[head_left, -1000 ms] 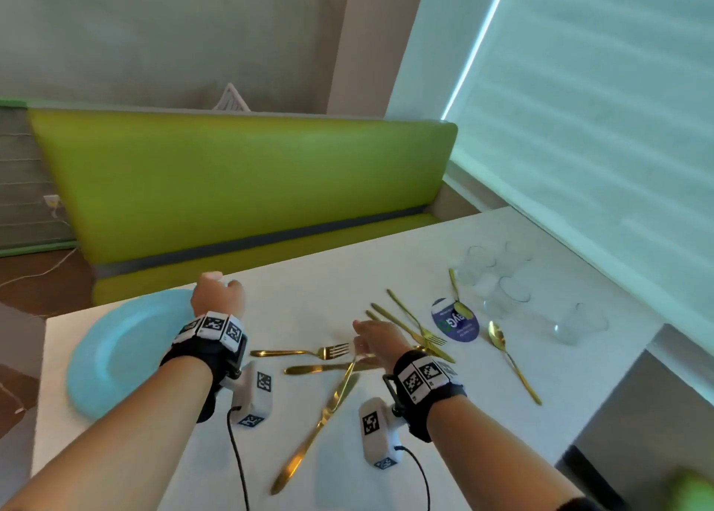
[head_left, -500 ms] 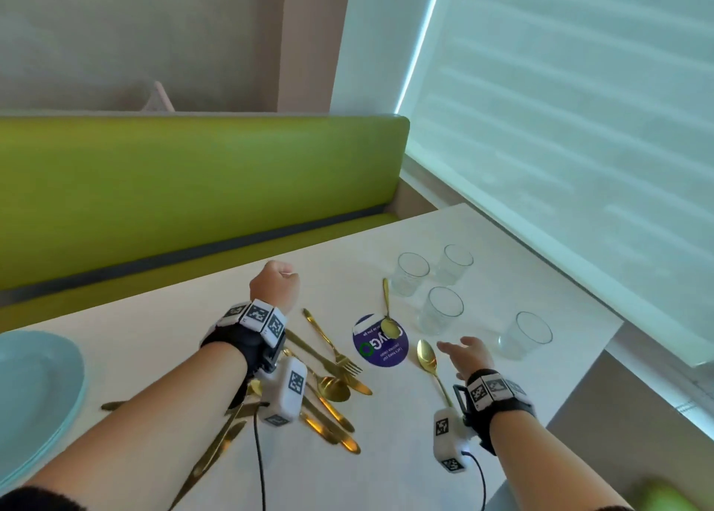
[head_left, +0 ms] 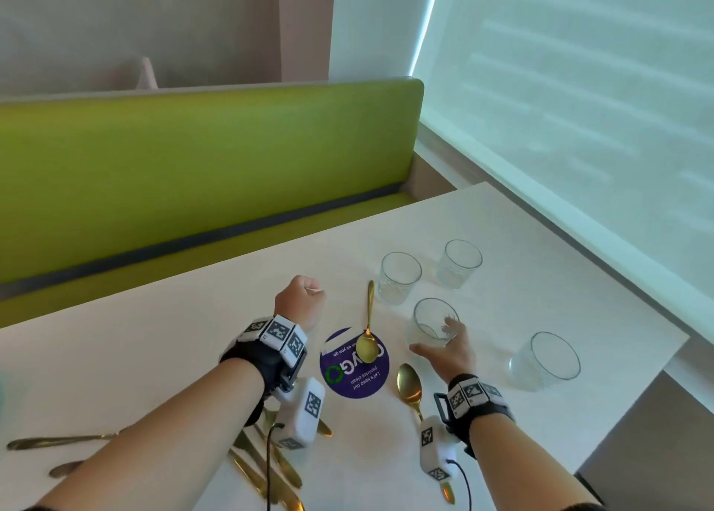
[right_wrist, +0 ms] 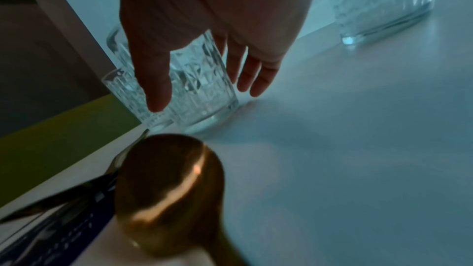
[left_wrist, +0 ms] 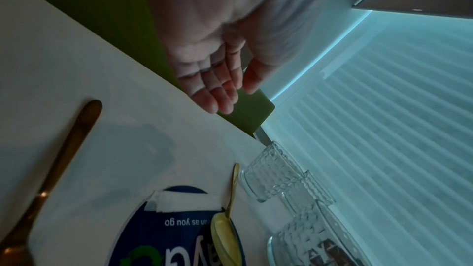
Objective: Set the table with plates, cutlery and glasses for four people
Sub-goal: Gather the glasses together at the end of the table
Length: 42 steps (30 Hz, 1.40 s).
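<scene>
Several clear tumblers stand on the white table (head_left: 193, 356). My right hand (head_left: 432, 337) straddles the nearest middle glass (head_left: 429, 317): the thumb is on its left side, the straight fingers on its far right side. In the right wrist view the fingers (right_wrist: 253, 80) stay straight beside that glass (right_wrist: 194, 92), not closed round it. My left hand (head_left: 305, 298) hovers over bare table with fingers curled in, holding nothing, as the left wrist view shows (left_wrist: 220, 96). Two more glasses (head_left: 400, 277) (head_left: 459, 263) stand behind, and another glass (head_left: 544, 360) to the right.
One gold spoon (head_left: 367, 346) lies on a round purple sticker (head_left: 347, 375), another spoon (head_left: 408, 385) by my right wrist. More gold cutlery (head_left: 266, 468) lies under my left forearm. A green bench (head_left: 193, 170) runs behind the table. The table's right edge (head_left: 657, 360) is near the window blind.
My view has swung right and the blue plate has left the frame. The right hand moved forward from the cutlery to the middle glass. The left hand came right, away from the plate.
</scene>
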Available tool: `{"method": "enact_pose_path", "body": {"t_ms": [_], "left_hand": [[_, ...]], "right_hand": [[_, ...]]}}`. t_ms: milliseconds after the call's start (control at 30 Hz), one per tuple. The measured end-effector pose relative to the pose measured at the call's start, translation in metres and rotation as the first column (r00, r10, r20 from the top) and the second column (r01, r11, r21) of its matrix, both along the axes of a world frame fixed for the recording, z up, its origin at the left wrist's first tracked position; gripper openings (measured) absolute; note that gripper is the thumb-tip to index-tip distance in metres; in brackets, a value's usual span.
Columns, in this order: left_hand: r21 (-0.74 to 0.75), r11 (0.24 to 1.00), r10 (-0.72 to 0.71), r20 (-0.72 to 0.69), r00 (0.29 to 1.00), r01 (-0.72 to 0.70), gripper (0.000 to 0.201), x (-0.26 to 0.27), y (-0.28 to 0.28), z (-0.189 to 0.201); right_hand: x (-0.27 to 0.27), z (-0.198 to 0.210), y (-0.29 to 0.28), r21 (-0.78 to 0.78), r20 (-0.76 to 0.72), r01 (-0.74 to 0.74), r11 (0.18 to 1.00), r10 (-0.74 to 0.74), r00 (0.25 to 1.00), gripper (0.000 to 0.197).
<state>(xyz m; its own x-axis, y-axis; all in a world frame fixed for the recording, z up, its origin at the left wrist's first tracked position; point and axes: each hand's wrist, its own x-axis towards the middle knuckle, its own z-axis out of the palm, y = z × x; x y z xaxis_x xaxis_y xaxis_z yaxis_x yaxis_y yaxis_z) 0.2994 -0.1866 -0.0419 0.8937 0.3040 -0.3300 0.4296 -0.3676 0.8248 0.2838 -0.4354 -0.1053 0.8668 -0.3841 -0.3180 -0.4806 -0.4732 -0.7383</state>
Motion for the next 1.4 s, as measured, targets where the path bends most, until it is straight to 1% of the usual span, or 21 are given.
{"method": "enact_pose_path", "body": {"t_ms": [133, 200, 233, 333, 433, 500, 567, 633, 700, 767, 833, 867, 900, 933, 1000, 1033, 1067, 1133, 1200, 1300, 1400], "left_hand": [[0.006, 1.0, -0.029, -0.033, 0.999, 0.03, 0.031, 0.005, -0.016, -0.004], [0.007, 0.993, -0.116, -0.046, 0.992, 0.116, 0.038, 0.004, -0.024, -0.004], [-0.001, 0.982, -0.187, -0.05, 0.981, 0.187, 0.045, 0.002, -0.028, -0.004], [-0.024, 0.896, -0.444, -0.055, 0.894, 0.444, 0.075, -0.005, -0.042, -0.002], [-0.023, 0.813, -0.582, -0.043, 0.812, 0.582, 0.098, -0.01, -0.054, -0.004], [-0.034, 0.801, -0.598, -0.042, 0.8, 0.597, 0.098, -0.012, -0.06, -0.003], [-0.054, 0.809, -0.588, -0.021, 0.809, 0.586, 0.089, -0.012, -0.063, -0.002], [-0.094, 0.816, -0.571, 0.018, 0.821, 0.57, 0.085, -0.012, -0.062, -0.001], [-0.125, 0.833, -0.54, 0.025, 0.841, 0.539, 0.082, -0.011, -0.06, -0.003], [-0.155, 0.856, -0.498, 0.009, 0.867, 0.493, 0.085, -0.011, -0.06, -0.007], [-0.175, 0.88, -0.449, 0.001, 0.893, 0.442, 0.086, -0.01, -0.059, -0.01], [-0.169, 0.89, -0.43, -0.001, 0.903, 0.423, 0.084, -0.01, -0.057, -0.011], [-0.162, 0.901, -0.409, -0.004, 0.912, 0.403, 0.083, -0.008, -0.054, -0.012], [-0.158, 0.911, -0.387, -0.001, 0.922, 0.382, 0.085, -0.006, -0.051, -0.013], [-0.155, 0.926, -0.349, -0.003, 0.937, 0.344, 0.089, -0.001, -0.042, -0.013], [-0.15, 0.932, -0.334, -0.006, 0.943, 0.329, 0.09, 0.001, -0.038, -0.012], [-0.141, 0.939, -0.318, -0.005, 0.948, 0.315, 0.091, 0.005, -0.034, -0.011], [-0.112, 0.951, -0.289, -0.005, 0.957, 0.287, 0.089, 0.01, -0.029, -0.009], [-0.081, 0.962, -0.263, -0.001, 0.965, 0.262, 0.084, 0.015, -0.024, -0.006], [-0.062, 0.972, -0.227, 0.007, 0.974, 0.227, 0.08, 0.021, -0.017, -0.004], [-0.054, 0.979, -0.194, 0.025, 0.981, 0.195, 0.079, 0.023, -0.011, -0.003]], "right_hand": [[0.002, -0.008, 0.004, 0.018, 0.094, 0.018, 1.0, -0.02, 0.995, 0.079], [0.003, -0.005, 0.004, 0.008, 0.113, -0.018, 1.0, 0.017, 0.993, 0.077], [0.003, -0.004, 0.004, 0.004, 0.12, -0.049, 0.999, 0.048, 0.992, 0.076], [0.005, 0.008, 0.004, 0.065, 0.147, -0.179, 0.982, 0.168, 0.975, 0.071], [0.006, 0.028, 0.009, 0.193, 0.15, -0.341, 0.92, 0.316, 0.937, 0.077], [0.007, 0.039, 0.015, 0.301, 0.153, -0.404, 0.864, 0.375, 0.914, 0.081], [0.009, 0.045, 0.018, 0.436, 0.16, -0.419, 0.796, 0.39, 0.907, 0.082], [0.009, 0.047, 0.02, 0.544, 0.164, -0.418, 0.727, 0.396, 0.903, 0.081], [0.009, 0.048, 0.021, 0.591, 0.16, -0.422, 0.688, 0.412, 0.897, 0.072], [0.012, 0.051, 0.021, 0.617, 0.149, -0.429, 0.66, 0.438, 0.887, 0.062], [0.017, 0.054, 0.016, 0.614, 0.12, -0.452, 0.646, 0.49, 0.863, 0.065], [0.022, 0.054, 0.011, 0.594, 0.096, -0.458, 0.661, 0.507, 0.856, 0.071], [0.028, 0.053, 0.006, 0.556, 0.063, -0.451, 0.699, 0.505, 0.861, 0.076], [0.035, 0.05, 0.001, 0.494, 0.017, -0.416, 0.763, 0.471, 0.882, 0.078], [0.05, 0.041, -0.009, 0.292, -0.073, -0.322, 0.9, 0.357, 0.931, 0.08], [0.057, 0.037, -0.012, 0.186, -0.106, -0.282, 0.941, 0.304, 0.947, 0.084], [0.064, 0.032, -0.012, 0.11, -0.129, -0.253, 0.961, 0.267, 0.955, 0.091], [0.073, 0.026, -0.007, 0.049, -0.139, -0.246, 0.968, 0.251, 0.958, 0.105], [0.08, 0.023, 0.003, 0.033, -0.117, -0.271, 0.962, 0.273, 0.955, 0.112], [0.087, 0.014, 0.017, 0.043, -0.077, -0.288, 0.957, 0.29, 0.954, 0.116], [0.089, 0.008, 0.026, 0.03, -0.017, -0.282, 0.959, 0.283, 0.959, 0.111]]}}
